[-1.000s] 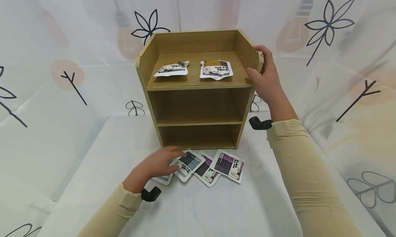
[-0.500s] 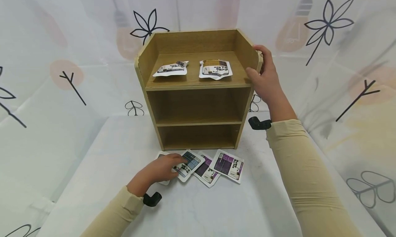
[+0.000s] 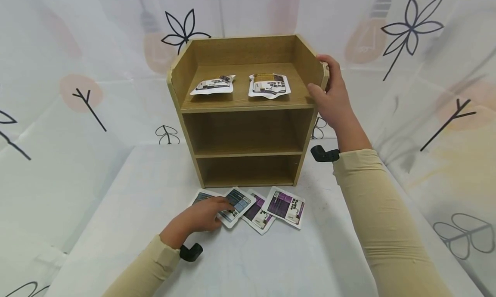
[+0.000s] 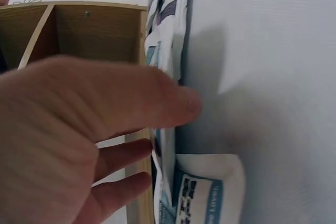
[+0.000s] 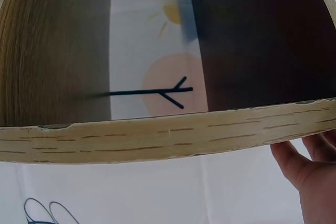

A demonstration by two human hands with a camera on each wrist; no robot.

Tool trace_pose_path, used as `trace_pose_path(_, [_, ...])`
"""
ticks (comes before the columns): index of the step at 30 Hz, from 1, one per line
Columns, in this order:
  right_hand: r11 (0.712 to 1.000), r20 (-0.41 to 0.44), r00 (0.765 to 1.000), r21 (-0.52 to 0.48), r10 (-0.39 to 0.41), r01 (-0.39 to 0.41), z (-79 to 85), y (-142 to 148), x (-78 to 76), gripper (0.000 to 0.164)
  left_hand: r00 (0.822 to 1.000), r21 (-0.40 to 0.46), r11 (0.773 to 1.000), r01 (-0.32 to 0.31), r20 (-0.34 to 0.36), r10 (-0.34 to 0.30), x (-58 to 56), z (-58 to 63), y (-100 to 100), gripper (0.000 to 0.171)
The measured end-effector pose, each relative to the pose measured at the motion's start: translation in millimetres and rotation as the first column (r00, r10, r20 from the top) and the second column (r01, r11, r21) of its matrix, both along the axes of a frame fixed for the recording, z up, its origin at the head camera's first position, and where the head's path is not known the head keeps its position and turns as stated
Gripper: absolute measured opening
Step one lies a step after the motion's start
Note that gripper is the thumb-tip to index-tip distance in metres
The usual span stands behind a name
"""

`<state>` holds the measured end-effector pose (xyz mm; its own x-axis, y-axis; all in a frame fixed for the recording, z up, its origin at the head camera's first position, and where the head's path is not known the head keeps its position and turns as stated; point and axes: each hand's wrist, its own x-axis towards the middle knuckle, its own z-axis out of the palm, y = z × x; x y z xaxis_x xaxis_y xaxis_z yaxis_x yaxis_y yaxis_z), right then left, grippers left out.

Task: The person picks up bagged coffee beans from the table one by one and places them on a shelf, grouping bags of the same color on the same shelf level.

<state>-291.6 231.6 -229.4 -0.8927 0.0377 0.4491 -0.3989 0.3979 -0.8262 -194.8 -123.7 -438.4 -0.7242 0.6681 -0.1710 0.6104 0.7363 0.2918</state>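
A small wooden shelf unit [image 3: 248,109] stands upright on the white table. My right hand [image 3: 332,94] grips the top of its right side panel; in the right wrist view, fingers [image 5: 291,161] show at the panel's edge. My left hand [image 3: 201,215] is low in front of the shelf, its fingers touching a blue-and-white sachet [image 3: 237,202]. In the left wrist view the thumb [image 4: 163,100] crosses in front of that sachet's edge, so a pinch cannot be made out. Another blue sachet [image 3: 203,196] lies partly beneath the left hand.
Two purple sachets [image 3: 286,206] lie overlapping at the right of the row. On the upper shelf sit two puffed white pouches, one left [image 3: 213,85] and one right [image 3: 269,86]. A printed cloth [image 3: 77,168] surrounds the table [image 3: 248,262].
My left hand has lowered onto the blue sachets, its fingers reaching slightly right. The leftmost sachet has shifted and more of its upper edge shows. My right hand keeps its grip.
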Motion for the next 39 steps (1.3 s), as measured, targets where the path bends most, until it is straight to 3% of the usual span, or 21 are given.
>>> trace_pose_path(10, [1.0, 0.004, 1.0, -0.005, 0.001, -0.001, 0.9, -0.7, 0.4, 0.058, 0.998, 0.029, 0.999, 0.015, -0.061, -0.013, 3.8, -1.1, 0.3, 0.04])
trace_pose_path(25, [1.0, -0.01, 1.0, -0.018, 0.018, -0.019, -0.6, 0.5, -0.1, 0.059, 0.989, 0.082, 0.996, 0.026, -0.145, -0.014, 7.3, 6.5, 3.1, 0.03])
trace_pose_path(32, [1.0, -0.005, 1.0, -0.009, 0.012, -0.012, -0.9, 0.4, -0.3, 0.059, 0.945, 0.137, 0.985, 0.101, -0.323, -0.052, 7.8, 6.4, 2.9, 0.027])
trace_pose_path(39, [1.0, -0.001, 1.0, -0.01, 0.016, -0.016, -1.4, 1.1, -0.7, 0.059, 0.899, 0.178, 0.973, 0.144, -0.434, -0.054, 10.5, 12.8, 2.5, 0.031])
